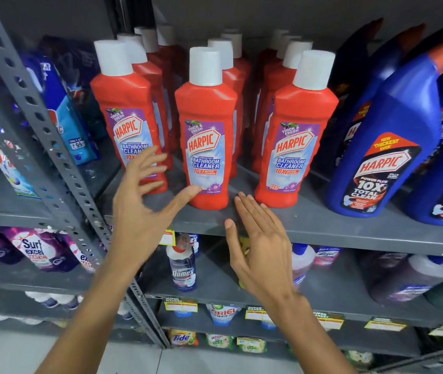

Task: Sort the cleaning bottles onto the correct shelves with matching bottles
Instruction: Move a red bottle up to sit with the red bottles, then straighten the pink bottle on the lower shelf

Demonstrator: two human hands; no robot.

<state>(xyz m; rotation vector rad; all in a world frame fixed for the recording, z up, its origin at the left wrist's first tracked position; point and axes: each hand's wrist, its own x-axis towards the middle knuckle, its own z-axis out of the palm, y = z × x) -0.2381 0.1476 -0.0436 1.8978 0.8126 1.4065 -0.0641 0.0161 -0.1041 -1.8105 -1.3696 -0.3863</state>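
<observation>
Three rows of red Harpic bathroom cleaner bottles with white caps stand on the grey upper shelf (309, 222). The front bottles are the left one (123, 103), the middle one (206, 109) and the right one (300, 117). My left hand (144, 206) is open, fingers spread, in front of the left bottle, its thumb tip touching the middle bottle's base. My right hand (260, 244) is open and flat, just below and in front of the shelf edge, between the middle and right bottles. Neither hand holds anything.
Blue Harpic toilet cleaner bottles (385, 147) stand right of the red ones. A perforated grey upright (53, 147) divides the racks; detergent pouches (61, 109) lie to its left. The lower shelf holds a Domex bottle (182, 268), Lizol bottles (409, 279) and Surf Excel packs (36, 249).
</observation>
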